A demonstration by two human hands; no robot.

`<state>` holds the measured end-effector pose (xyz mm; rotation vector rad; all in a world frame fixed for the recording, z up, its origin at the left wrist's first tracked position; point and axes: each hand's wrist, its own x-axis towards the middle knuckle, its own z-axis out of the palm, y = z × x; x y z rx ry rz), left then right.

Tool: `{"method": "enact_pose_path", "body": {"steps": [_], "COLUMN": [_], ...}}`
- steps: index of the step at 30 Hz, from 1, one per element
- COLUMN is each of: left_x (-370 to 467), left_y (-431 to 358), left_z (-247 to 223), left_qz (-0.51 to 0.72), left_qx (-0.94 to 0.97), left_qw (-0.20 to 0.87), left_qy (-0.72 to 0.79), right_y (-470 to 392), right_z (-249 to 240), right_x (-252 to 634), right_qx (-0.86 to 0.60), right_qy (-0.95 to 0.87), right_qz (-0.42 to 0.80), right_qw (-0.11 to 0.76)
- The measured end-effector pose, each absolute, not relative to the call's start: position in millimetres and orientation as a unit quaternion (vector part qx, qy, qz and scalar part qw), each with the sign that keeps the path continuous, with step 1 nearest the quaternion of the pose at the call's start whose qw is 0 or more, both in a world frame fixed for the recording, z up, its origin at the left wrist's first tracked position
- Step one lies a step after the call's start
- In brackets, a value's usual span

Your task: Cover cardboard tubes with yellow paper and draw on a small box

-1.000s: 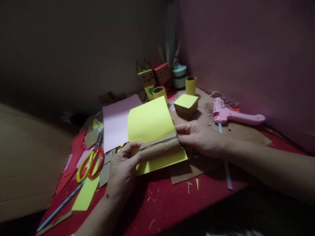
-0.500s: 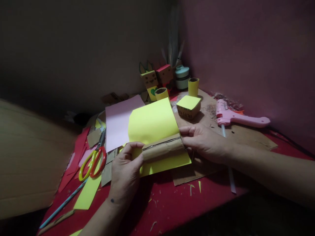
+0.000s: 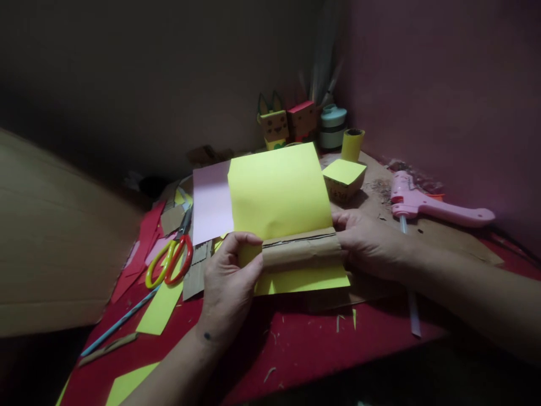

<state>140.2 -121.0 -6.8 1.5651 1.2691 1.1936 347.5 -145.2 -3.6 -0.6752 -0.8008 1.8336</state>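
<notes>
The left hand (image 3: 228,287), thumb and fingers closed, pinches the nine-o'clock end of the brown, curved cardboard piece (image 3: 302,254); the right hand (image 3: 372,245) closes around its three-o'clock end, probably to align it across the bright yellow paper sheet (image 3: 279,192). The cardboard lies between both grips, the sheet extending toward twelve. Red-and-yellow-handled metal scissors (image 3: 182,230) lie at nine, the pink plastic glue gun (image 3: 422,204) near three, seemingly kept handy
</notes>
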Motion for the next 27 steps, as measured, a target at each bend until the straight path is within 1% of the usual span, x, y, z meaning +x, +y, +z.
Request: {"method": "enact_pose_path", "body": {"steps": [4,7,15,22,27], "left_x": [143,144,149,151,146], "left_y": [-124,-124,-132,-133,-138], "left_z": [-3,-3,3,9,12], "left_qz": [0.461,0.47,0.472,0.489,0.516], "left_qx": [0.639,0.642,0.64,0.689,0.676], "left_qw": [0.357,0.357,0.381,0.323,0.333], "left_qy": [0.502,0.49,0.472,0.425,0.408], "right_y": [-141,-141,-144,-142,-143], "right_z": [-4,-3,2,2,4], "right_x": [348,348,347,341,341], "right_qx": [-0.248,-0.242,-0.323,-0.359,-0.367], "right_qy": [-0.32,-0.326,-0.326,-0.34,-0.34], "right_qz": [0.787,0.79,0.74,0.693,0.669], "right_qw": [0.466,0.46,0.492,0.525,0.549]}}
